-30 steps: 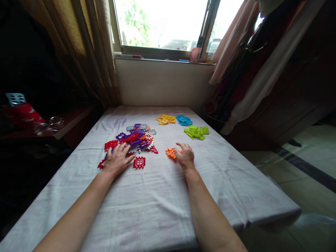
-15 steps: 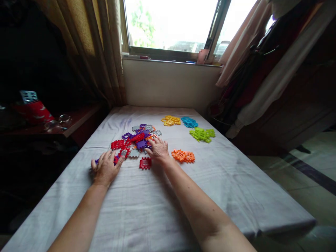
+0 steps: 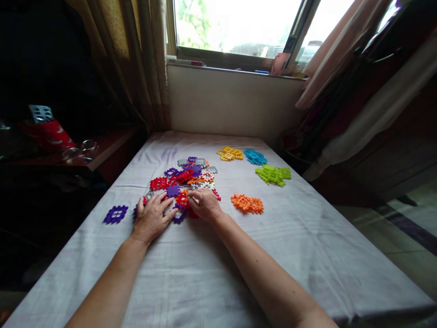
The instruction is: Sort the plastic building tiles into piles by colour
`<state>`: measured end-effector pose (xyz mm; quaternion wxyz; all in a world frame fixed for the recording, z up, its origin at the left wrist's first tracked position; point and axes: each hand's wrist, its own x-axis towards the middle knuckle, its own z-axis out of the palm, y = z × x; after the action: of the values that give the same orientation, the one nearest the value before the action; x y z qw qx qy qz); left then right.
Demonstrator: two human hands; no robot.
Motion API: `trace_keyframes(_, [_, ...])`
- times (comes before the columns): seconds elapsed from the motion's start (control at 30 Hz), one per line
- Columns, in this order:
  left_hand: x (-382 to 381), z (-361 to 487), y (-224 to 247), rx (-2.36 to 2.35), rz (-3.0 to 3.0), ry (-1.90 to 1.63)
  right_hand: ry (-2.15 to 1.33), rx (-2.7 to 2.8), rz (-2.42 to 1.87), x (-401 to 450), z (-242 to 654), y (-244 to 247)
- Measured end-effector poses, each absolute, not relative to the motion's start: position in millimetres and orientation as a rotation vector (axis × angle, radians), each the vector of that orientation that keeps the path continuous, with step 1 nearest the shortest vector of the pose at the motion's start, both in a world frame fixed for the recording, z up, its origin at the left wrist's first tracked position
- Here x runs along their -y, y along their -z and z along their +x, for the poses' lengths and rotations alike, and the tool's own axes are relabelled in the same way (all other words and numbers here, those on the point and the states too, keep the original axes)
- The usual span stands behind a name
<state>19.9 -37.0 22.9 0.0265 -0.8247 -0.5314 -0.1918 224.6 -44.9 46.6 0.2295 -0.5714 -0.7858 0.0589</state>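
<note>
A mixed pile of notched plastic building tiles lies on the cloth, with purple tiles, red tiles and grey tiles overlapping. My left hand rests palm down on the pile's near left edge, fingers spread and touching tiles that it partly covers. At the near right of the pile, my right hand has its fingers bent together at the edge of an orange tile. A purple window-shaped tile lies alone, left of my left hand.
Sorted groups lie to the right: yellow tiles, blue tiles, green tiles and a loose stack of orange tiles. A dark side table with glasses adjoins on the left. Clothes hang at the right.
My left hand has shifted right, uncovering the purple tile at the far left. My right hand has drawn nearer, its fingers closing at an orange tile. Near tiles have been pushed about.
</note>
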Motion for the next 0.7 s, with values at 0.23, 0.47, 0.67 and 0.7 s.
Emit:
trace_keyframes(0.23, [32.9,11.9,-21.2,1.692,-2.505,0.603,-0.032,2.278,-1.726,21.5,228.4,-54.8])
trace_keyframes(0.47, [31.5,8.4,-21.3,1.741,-2.497,0.575,-0.054,2.259,-1.752,25.6,218.5,-52.1])
trace_keyframes(0.67, [32.4,10.8,-21.9,1.751,-2.503,0.509,-0.216,1.872,-1.830,36.6,227.8,-45.0])
trace_keyframes(0.7, [32.3,10.7,-21.8,1.750,-2.501,0.518,-0.261,1.792,-1.843,39.1,233.8,-46.0])
